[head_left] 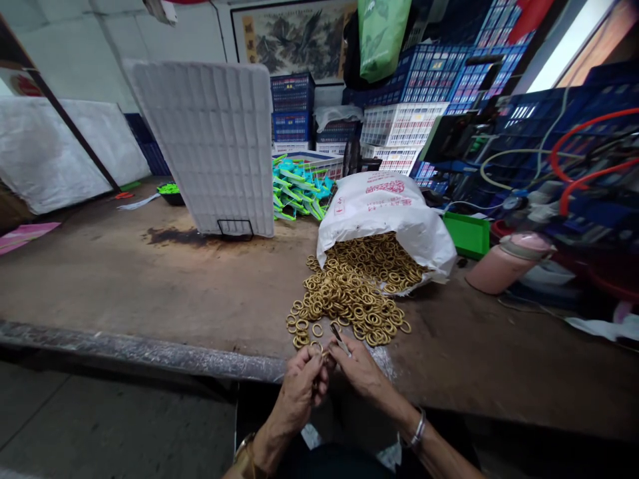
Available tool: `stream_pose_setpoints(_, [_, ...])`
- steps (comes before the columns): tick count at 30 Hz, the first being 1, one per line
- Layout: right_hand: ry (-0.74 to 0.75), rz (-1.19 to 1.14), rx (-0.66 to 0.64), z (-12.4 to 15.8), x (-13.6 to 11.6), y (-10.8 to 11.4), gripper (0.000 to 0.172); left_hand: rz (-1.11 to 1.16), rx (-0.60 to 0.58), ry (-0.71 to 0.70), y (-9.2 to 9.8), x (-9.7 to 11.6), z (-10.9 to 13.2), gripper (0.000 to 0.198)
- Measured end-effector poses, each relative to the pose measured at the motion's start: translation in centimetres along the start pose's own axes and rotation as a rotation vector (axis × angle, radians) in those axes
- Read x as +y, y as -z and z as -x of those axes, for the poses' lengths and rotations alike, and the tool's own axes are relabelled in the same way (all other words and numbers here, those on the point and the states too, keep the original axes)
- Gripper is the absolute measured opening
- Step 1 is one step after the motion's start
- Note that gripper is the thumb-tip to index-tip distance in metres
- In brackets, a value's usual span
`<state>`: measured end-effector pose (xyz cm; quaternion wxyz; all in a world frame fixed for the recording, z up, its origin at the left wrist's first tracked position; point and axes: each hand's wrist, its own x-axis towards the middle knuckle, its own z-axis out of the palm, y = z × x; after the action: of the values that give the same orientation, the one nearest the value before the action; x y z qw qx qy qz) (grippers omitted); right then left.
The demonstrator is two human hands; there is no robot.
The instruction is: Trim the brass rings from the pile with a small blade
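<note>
Gold-coloured rings (349, 299) spill in a heap from the mouth of a white sack (379, 206) onto the brown table (239, 286). Just in front of the heap, at the table's edge, my left hand (303, 382) pinches a gold ring (317, 347) between thumb and fingers. Close beside it on the right, my right hand (357, 366) is closed on a small metal tool (341, 340), whose dark tip points up and left. The fingertips of both hands nearly meet at the ring.
A white ribbed tray (214, 146) stands upright at the back left. Green and blue plastic pieces (299, 189) are piled beside it. To the right are a green tray (466, 235), a pink bottle (509, 263) and red hoses (564, 166). Stacked crates (399, 126) fill the background.
</note>
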<state>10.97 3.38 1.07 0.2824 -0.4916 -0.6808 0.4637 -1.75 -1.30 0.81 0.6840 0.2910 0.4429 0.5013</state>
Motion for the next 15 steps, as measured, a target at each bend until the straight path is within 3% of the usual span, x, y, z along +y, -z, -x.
stream_pose_setpoints(3, [0.066, 0.231, 0.026, 0.6, 0.4, 0.1, 0.018, -0.01, 0.029, -0.008, -0.1, 0.0, 0.0, 0.036])
stream_pose_setpoints(6, [0.172, 0.427, -0.028, 1.3, 0.5, 0.0, 0.015, -0.041, 0.035, -0.008, -0.1, 0.2, 0.0, 0.035])
stream_pose_setpoints(15, [0.194, 0.534, -0.085, 1.5, 0.2, -0.1, 0.023, -0.116, 0.067, -0.045, -0.4, 0.6, 0.0, 0.037])
